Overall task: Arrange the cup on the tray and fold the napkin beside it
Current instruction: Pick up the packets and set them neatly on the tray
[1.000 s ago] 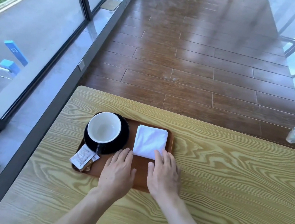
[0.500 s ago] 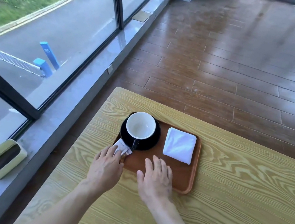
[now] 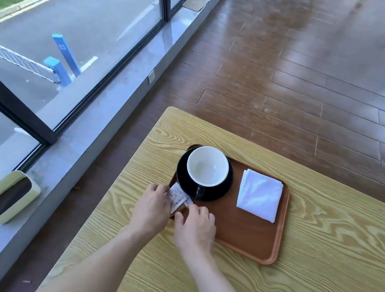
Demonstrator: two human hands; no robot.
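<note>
A brown tray [image 3: 247,235] lies on the light wooden table [image 3: 316,283]. On its left part stands a cup [image 3: 207,166], white inside and black outside, on a black saucer [image 3: 222,191], handle toward me. A folded white napkin [image 3: 259,195] lies flat on the tray to the cup's right. At the tray's near left corner are small sachets [image 3: 178,195]. My left hand [image 3: 153,207] pinches the white sachet from the left. My right hand [image 3: 196,226] touches the sachets from the right, fingertips on them.
The table's left edge runs beside a grey window sill [image 3: 77,151] and floor-to-ceiling glass. A pale yellow-green bin [image 3: 6,198] sits on the sill at the left. Dark wooden floor [image 3: 301,75] stretches beyond the table's far edge.
Both hands moved from the tray's near edge to the sachets at its left corner and took hold of them. My head turned left, shifting the tray rightward in view.
</note>
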